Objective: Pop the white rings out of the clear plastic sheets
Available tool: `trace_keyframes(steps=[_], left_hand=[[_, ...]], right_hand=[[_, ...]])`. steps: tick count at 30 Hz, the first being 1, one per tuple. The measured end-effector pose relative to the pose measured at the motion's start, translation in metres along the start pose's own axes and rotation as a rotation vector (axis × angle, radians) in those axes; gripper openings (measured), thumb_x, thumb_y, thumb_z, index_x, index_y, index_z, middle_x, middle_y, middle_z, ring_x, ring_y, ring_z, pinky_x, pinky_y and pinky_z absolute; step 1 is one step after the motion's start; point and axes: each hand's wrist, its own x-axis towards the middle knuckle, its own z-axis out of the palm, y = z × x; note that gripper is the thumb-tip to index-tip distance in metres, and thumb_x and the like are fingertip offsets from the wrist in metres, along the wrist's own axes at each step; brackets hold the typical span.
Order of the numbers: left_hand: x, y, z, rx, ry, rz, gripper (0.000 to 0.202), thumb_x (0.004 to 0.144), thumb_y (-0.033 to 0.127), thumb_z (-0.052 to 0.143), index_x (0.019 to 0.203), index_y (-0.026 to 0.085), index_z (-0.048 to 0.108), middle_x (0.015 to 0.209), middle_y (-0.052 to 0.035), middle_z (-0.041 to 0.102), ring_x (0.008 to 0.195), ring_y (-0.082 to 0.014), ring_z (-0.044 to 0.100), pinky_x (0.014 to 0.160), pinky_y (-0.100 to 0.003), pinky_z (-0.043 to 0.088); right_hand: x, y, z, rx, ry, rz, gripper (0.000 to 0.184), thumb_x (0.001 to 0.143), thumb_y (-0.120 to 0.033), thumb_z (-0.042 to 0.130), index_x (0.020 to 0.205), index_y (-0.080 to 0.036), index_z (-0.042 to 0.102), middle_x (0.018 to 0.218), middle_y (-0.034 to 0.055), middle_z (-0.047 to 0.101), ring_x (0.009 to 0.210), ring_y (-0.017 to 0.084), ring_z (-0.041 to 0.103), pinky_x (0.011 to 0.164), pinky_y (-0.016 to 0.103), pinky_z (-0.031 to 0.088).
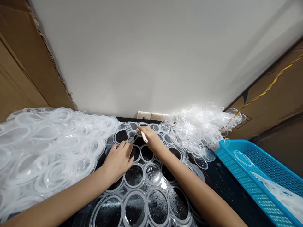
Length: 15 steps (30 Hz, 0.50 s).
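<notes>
My left hand [119, 159] lies with its fingers spread on a clear plastic sheet [145, 187] patterned with several frosted rings, some framing dark round areas. Just beyond and to the right, my right hand [150, 137] is closed around a slim tool with a white handle [143, 136]. The handle's end sticks out toward me; the working tip is hidden, so its kind is unclear. Both hands are over the far half of the sheet, close together but apart.
Stacked ring-patterned plastic sheets [47, 151] rise at the left. A tangle of loose clear rings [201, 126] sits at the right, beside a blue basket [246, 175] holding plastic pieces. A socket strip [151, 116] runs along the white wall [151, 56]; cardboard [30, 63] and a yellow cord [272, 85] flank it.
</notes>
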Motion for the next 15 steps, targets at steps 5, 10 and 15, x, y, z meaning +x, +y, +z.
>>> trace_keyframes(steps=[5, 10, 15], left_hand=[[-0.001, 0.000, 0.002, -0.030, 0.008, -0.014, 0.040, 0.084, 0.022, 0.034, 0.119, 0.008, 0.047, 0.119, -0.0164, 0.053, 0.109, -0.0281, 0.044, 0.082, -0.042, 0.040], [-0.003, 0.001, 0.006, -0.056, 0.032, -0.021, 0.040, 0.083, 0.019, 0.033, 0.119, 0.009, 0.048, 0.121, -0.0170, 0.052, 0.111, -0.0286, 0.044, 0.083, -0.045, 0.039], [-0.003, 0.002, 0.003, -0.065, 0.034, -0.009, 0.039, 0.083, 0.020, 0.033, 0.116, 0.010, 0.050, 0.121, -0.0169, 0.052, 0.111, -0.0288, 0.043, 0.083, -0.045, 0.040]], right_hand=[[0.003, 0.018, -0.010, 0.024, 0.107, 0.115, 0.029, 0.090, -0.022, 0.038, 0.103, -0.009, 0.060, 0.097, 0.0150, 0.065, 0.090, 0.021, 0.060, 0.080, 0.032, 0.047], [0.003, 0.042, -0.033, 0.003, 0.239, 0.267, 0.035, 0.092, -0.028, 0.031, 0.101, -0.012, 0.061, 0.097, 0.0127, 0.066, 0.090, 0.021, 0.060, 0.079, 0.033, 0.046], [0.002, 0.057, -0.044, -0.075, 0.264, 0.335, 0.038, 0.092, -0.030, 0.029, 0.098, -0.012, 0.061, 0.090, 0.0121, 0.066, 0.082, 0.021, 0.062, 0.072, 0.032, 0.045]])
